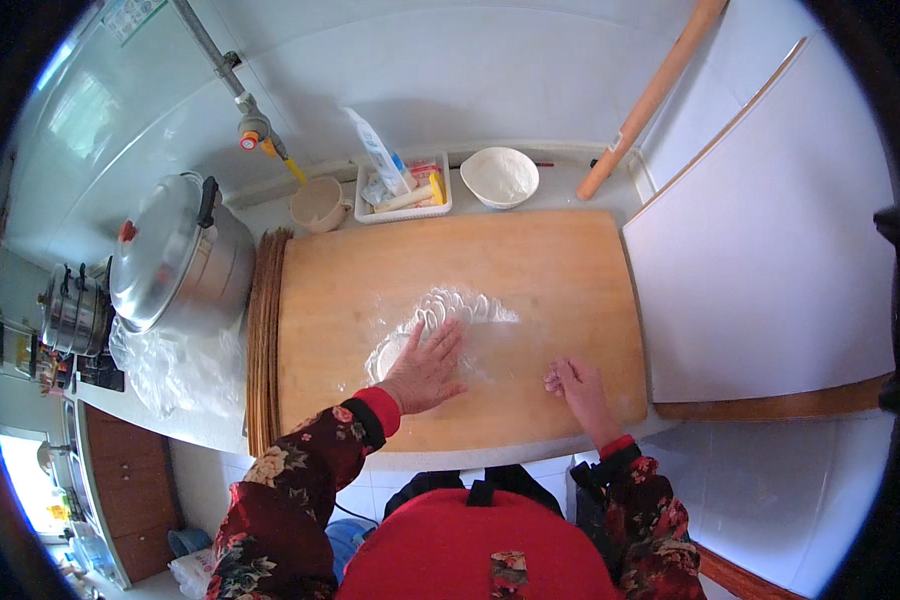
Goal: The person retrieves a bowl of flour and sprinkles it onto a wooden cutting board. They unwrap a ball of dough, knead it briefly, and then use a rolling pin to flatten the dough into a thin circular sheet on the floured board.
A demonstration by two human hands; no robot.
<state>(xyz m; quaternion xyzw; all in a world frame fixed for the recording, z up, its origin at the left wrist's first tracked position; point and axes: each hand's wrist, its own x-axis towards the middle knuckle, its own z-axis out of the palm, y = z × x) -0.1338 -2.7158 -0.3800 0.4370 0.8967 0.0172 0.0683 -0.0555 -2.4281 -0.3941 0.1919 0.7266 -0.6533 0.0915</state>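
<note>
My left hand [426, 369] lies palm down with its fingers apart over the white flour [457, 306] on a wooden board [555, 262]. Finger-made ridges run through the flour beyond the fingertips. Beside that hand is a pale rounded patch [390, 355], partly covered by it; whether this is dough or flour I cannot tell. My right hand [579, 386] is at the right of the board, near its front edge. Its fingers are curled in, and nothing shows between them.
Dry stalks [264, 345] line the board's left edge, beside a large lidded metal pot [221, 262]. Behind the board are a mug [318, 206], a white basket [401, 216] of packets and a white bowl [499, 178]. A long wooden rolling pin [649, 101] leans at the back right beside a white panel [765, 240].
</note>
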